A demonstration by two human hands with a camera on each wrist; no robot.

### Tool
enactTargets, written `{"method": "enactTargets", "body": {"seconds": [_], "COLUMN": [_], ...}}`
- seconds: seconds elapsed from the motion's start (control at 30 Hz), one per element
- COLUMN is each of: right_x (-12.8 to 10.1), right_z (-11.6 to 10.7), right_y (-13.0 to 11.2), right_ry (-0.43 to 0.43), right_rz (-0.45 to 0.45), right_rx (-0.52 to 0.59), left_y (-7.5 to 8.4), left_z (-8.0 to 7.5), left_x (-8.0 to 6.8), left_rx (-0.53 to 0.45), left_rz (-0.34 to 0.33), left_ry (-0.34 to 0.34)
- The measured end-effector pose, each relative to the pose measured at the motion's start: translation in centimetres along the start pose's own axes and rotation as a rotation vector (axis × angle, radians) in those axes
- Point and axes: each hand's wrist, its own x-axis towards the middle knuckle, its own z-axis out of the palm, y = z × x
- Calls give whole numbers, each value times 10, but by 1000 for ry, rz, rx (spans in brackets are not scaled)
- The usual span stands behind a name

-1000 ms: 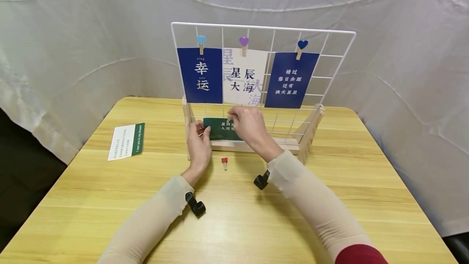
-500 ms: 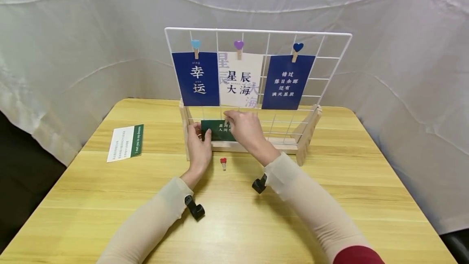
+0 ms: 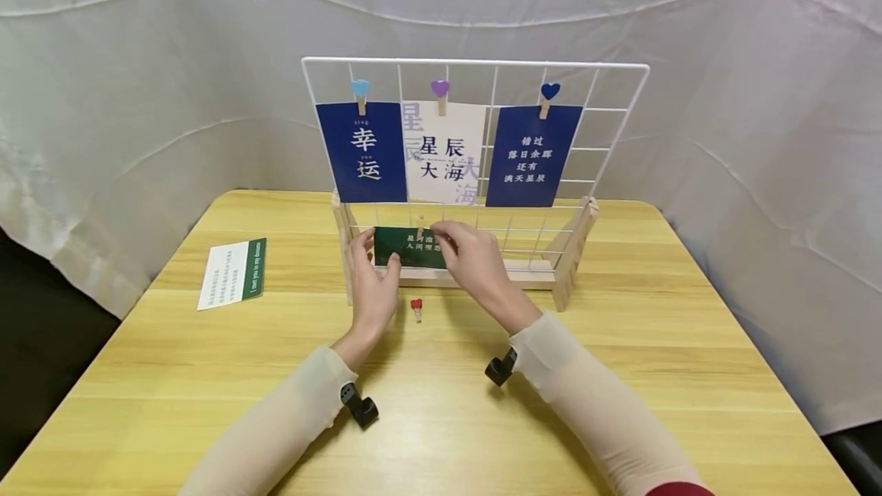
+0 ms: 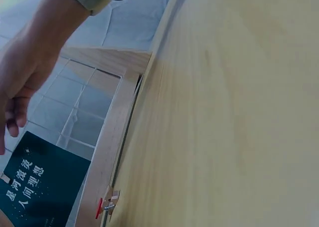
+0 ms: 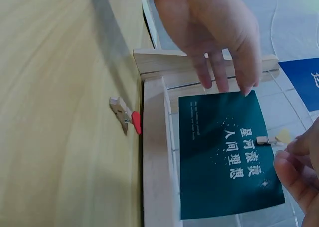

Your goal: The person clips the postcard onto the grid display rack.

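Note:
A dark green card point(image 3: 413, 251) point(image 5: 219, 157) hangs low on the white wire grid point(image 3: 475, 65), held by a small wooden clip point(image 5: 266, 139) with a pale heart. My left hand point(image 3: 372, 270) point(image 5: 214, 32) is at the card's left edge, its fingers straight and the fingertips at that edge. To the card's right is my right hand point(image 3: 475, 262) point(image 5: 299, 167), whose loosely curled fingertips sit just beside the clip and hold nothing. A red heart clip point(image 3: 416, 306) point(image 5: 127, 116) point(image 4: 104, 205) lies on the table in front of the grid's wooden base point(image 3: 482, 275).
Three cards hang along the grid's top row, two blue point(image 3: 363, 151) point(image 3: 532, 155) and one white point(image 3: 446, 155), each under a heart clip. A white and green card point(image 3: 233, 272) lies on the wooden table point(image 3: 620, 373) at the left. White cloth surrounds the table.
My right hand has let go of the clip and dropped to the card's right side. My left hand's fingers have straightened off the card's left edge. The view drifted slightly left.

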Motion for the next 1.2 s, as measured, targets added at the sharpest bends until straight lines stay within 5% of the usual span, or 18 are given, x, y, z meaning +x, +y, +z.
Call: {"method": "enactTargets", "body": {"seconds": [0.47, 0.77, 1.2], "right_x": [-26, -36, -41], "right_z": [8, 13, 20], "right_y": [17, 17, 14], "right_ry": [-63, -113, -216], "right_rz": [107, 132, 227], "right_rx": [91, 127, 168], "left_y": [1, -1, 6], "left_z": [-17, -18, -24], "left_x": [2, 2, 5], "left_rx": [13, 27, 39], "left_rz": [-52, -77, -12], "left_ry": [-163, -165, -150]}}
